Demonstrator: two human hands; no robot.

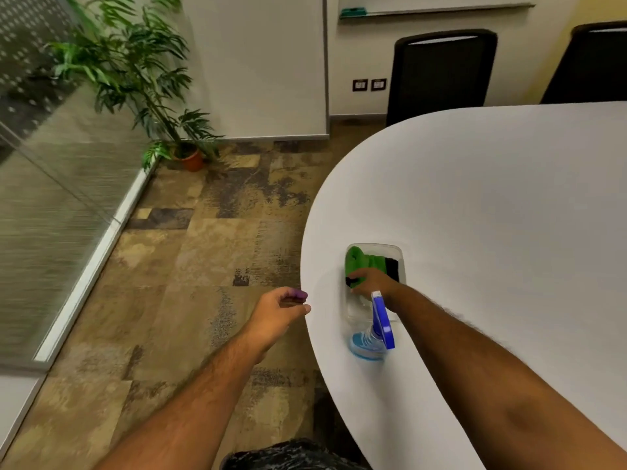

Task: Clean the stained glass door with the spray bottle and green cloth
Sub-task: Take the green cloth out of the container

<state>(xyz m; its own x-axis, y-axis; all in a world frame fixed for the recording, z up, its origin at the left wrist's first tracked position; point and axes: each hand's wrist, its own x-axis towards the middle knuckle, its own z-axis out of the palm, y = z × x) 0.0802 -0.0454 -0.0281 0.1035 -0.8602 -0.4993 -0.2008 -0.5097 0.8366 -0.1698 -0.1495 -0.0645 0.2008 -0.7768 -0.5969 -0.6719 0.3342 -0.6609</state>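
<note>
1. Right now the right hand [371, 283] pinches the green cloth [364, 262] inside a clear tray [400, 256] near the table [492, 205] edge.
2. Just beside the tray stands the spray bottle [375, 330].
3. Loosely curled, the left hand [280, 308] hovers empty off the table edge.

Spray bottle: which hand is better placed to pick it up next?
Left. The left hand is empty and hangs beside the table edge near the spray bottle; the right hand is on the green cloth.
</note>
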